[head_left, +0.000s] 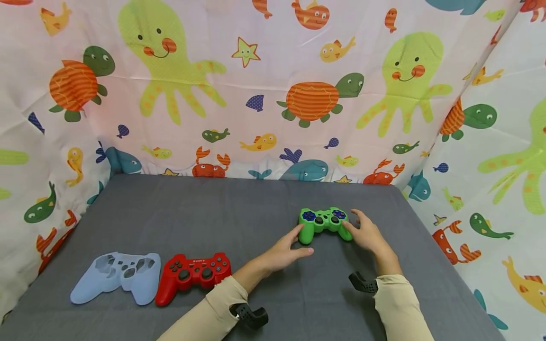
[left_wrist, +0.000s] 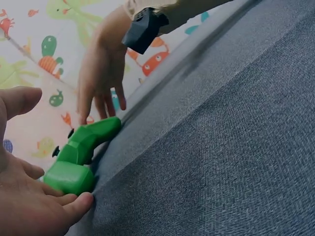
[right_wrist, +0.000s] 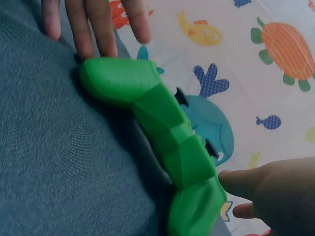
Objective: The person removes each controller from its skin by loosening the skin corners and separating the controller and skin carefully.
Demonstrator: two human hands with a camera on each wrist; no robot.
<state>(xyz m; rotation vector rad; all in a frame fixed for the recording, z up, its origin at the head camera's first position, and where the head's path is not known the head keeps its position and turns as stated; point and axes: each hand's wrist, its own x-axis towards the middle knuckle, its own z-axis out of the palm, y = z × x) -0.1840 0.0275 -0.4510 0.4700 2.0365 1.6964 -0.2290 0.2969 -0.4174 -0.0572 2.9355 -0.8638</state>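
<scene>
Here, hands [head_left: 279, 254] [head_left: 369, 235] flank the green controller [head_left: 326, 221], clear of table edges [head_left: 256, 182]

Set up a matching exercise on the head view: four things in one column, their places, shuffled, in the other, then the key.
1. Green controller
2. Red controller
3. Pale blue shell
4. Grey cloth

A. Leftmost controller-shaped thing
B. Underneath the others
C. Between left hand and right hand
D. Middle controller-shaped thing

Pairs: 1-C, 2-D, 3-A, 4-B

Head view looks forward and down; close wrist views share the green controller [right_wrist: 170, 130]
</scene>
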